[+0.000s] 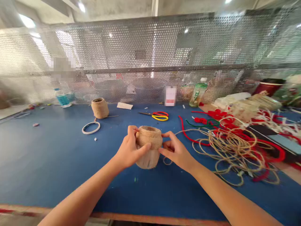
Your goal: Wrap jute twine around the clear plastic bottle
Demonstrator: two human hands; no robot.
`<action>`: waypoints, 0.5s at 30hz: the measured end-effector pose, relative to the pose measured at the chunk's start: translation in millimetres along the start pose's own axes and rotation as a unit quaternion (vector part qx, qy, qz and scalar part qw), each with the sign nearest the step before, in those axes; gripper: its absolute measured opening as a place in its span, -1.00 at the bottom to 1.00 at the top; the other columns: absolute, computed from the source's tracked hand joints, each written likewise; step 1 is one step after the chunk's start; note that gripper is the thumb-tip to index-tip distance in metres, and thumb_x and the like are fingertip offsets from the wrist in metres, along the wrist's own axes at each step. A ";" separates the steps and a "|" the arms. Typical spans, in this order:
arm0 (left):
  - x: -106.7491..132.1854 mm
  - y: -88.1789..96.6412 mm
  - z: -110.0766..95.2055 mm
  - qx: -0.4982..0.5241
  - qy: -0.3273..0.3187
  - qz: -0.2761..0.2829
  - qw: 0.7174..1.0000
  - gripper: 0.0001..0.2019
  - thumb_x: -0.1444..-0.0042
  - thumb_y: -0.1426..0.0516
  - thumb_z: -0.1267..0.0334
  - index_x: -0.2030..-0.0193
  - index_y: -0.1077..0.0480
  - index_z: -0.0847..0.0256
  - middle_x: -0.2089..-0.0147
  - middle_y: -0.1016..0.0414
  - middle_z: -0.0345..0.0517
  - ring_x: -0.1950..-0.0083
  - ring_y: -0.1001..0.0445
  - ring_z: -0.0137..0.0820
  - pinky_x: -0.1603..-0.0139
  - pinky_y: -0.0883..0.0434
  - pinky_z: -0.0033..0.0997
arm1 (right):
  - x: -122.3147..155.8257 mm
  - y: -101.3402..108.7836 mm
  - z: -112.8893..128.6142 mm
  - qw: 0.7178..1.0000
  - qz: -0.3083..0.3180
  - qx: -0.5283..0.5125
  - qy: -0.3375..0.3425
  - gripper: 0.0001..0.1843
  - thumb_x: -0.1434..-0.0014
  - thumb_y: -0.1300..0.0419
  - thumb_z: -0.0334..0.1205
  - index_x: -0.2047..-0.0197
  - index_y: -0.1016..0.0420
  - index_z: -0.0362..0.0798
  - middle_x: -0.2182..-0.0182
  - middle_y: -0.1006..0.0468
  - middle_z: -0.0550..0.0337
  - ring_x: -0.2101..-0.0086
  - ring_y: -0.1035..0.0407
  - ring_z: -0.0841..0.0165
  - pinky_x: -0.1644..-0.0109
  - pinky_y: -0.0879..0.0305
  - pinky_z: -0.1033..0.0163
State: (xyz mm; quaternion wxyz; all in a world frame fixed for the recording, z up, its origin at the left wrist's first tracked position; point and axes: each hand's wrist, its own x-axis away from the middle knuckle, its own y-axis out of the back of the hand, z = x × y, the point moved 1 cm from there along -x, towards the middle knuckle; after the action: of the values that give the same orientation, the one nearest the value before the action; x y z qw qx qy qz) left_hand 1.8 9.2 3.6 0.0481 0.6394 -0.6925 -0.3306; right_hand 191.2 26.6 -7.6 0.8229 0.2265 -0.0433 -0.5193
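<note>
**A:** Log the held item.

**B:** 1 twine-wrapped jar [149,138], upright, over the blue tabletop [44,160], near the front edge. Whether its base touches the surface cannot be told. Upper part tightly wound; lower part paler, material unclear.

**A:** Grip state?

**B:** Closed on it from 2 sides, not apart. The left hand [129,150] wraps the left side, its thumb across the front. The right hand [176,153] presses its fingertips [163,135] on the right side near the rim. Pressure cannot be measured.

**A:** Handling estimate?

**B:** Probably light and fairly stiff. The coarse fibre should give good friction, though the coils may slip if pushed along the wall. The paler lower part may be more fragile. Best hold: the wound band, from opposite sides.

**A:** Nearby items?

**B:** A loose twine strand [185,131] runs right toward a tangled jute twine pile [230,150], mixed with red chenille stems [265,153]. Behind: a second wrapped jar [100,108], scissors with red and yellow handles [160,116], and a white tape roll [91,127].
</note>
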 end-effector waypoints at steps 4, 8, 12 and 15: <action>-3.7 0.7 4.0 0.008 0.021 0.001 1.000 -0.65 -0.05 -0.02 0.07 0.18 0.08 0.15 0.36 -0.24 -0.23 0.38 -0.22 -0.43 0.33 -0.22 -0.40 | -1.1 -0.5 1.1 0.999 -0.008 0.030 0.015 -0.67 -0.06 -0.11 -0.13 0.18 -0.07 -0.04 0.69 0.00 0.52 0.64 0.05 0.57 0.55 0.06 0.42; -4.1 -2.3 5.1 0.021 0.012 0.010 1.000 -0.65 -0.08 -0.01 0.08 0.16 0.10 0.15 0.27 -0.26 -0.16 0.28 -0.27 -0.39 0.24 -0.26 -0.33 | 0.2 -1.4 0.2 0.999 -0.017 0.042 0.014 -0.68 -0.08 -0.10 -0.13 0.16 -0.08 -0.04 0.69 -0.02 0.50 0.64 0.01 0.56 0.55 0.05 0.41; -2.6 -3.2 4.9 -0.014 -0.003 -0.017 1.000 -0.56 -0.01 -0.09 0.04 0.14 0.07 0.18 0.12 -0.22 -0.02 0.08 -0.27 -0.27 0.04 -0.23 -0.16 | 2.1 -5.4 0.7 0.999 -0.033 0.039 0.014 -0.70 -0.08 -0.10 -0.13 0.18 -0.09 -0.04 0.69 -0.02 0.51 0.64 0.03 0.56 0.56 0.07 0.42; -0.8 -3.8 3.5 -0.040 0.004 -0.019 0.999 -0.47 0.06 -0.14 0.02 0.09 0.06 0.20 0.06 -0.18 0.03 0.01 -0.25 -0.20 0.00 -0.22 -0.12 | 3.1 -9.2 2.6 0.999 -0.045 0.027 0.007 -0.69 -0.07 -0.11 -0.12 0.19 -0.09 -0.04 0.71 -0.03 0.52 0.66 0.03 0.56 0.58 0.07 0.42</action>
State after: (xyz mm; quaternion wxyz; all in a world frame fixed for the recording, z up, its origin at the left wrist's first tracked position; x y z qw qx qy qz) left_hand 3.5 11.4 -0.9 0.0705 0.6512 -0.6665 -0.3560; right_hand 184.2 19.7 -9.6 0.7924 0.2534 -0.0414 -0.5533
